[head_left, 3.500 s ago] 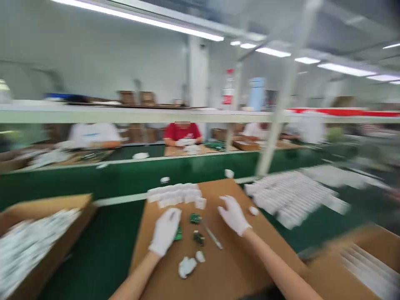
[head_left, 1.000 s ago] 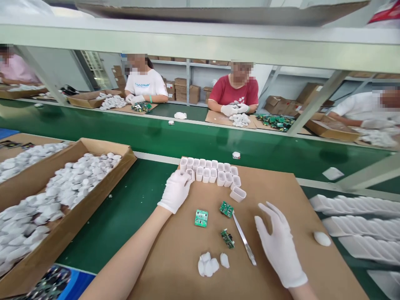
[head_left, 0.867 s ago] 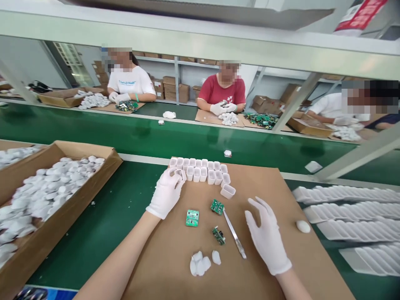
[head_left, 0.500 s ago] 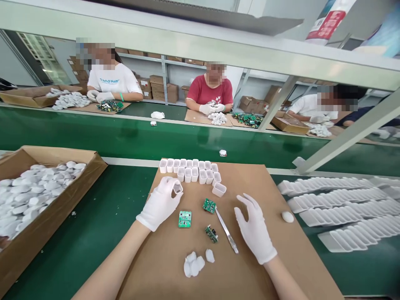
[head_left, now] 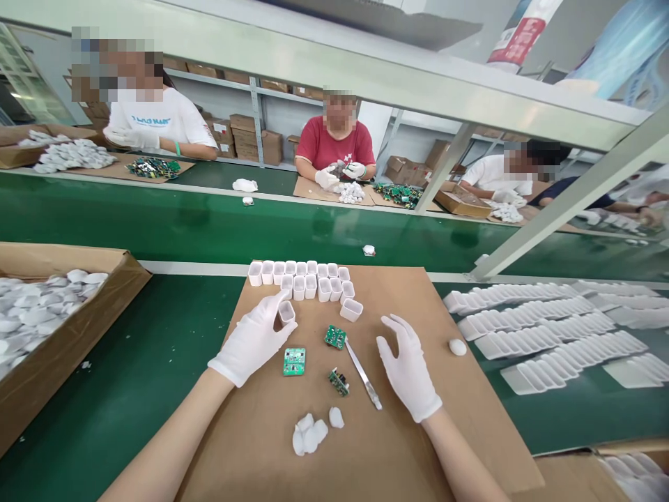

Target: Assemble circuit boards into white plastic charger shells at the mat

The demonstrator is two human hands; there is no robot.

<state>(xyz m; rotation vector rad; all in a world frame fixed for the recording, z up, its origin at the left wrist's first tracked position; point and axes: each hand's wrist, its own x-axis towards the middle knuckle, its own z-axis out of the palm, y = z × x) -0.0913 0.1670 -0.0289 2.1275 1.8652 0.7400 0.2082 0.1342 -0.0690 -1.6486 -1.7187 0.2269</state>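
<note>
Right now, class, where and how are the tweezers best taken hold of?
Probably take the tweezers at mid-length, coming from the right, where the right grip is open. They lie flat, long and slim, so a pinch across their width should suit. Their narrow end is right by a green board, so that end looks less handy.

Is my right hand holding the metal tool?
No, the metal tool lies on the brown board, apart from your right hand.

A green table [head_left: 178, 362] is partly covered by a cardboard sheet [head_left: 384, 464] set with white cups [head_left: 299, 288], circuit boards [head_left: 294, 362], a metal tool [head_left: 364, 374] and white pieces [head_left: 310, 435]; white casings [head_left: 569, 360] are lined alongside.
</note>
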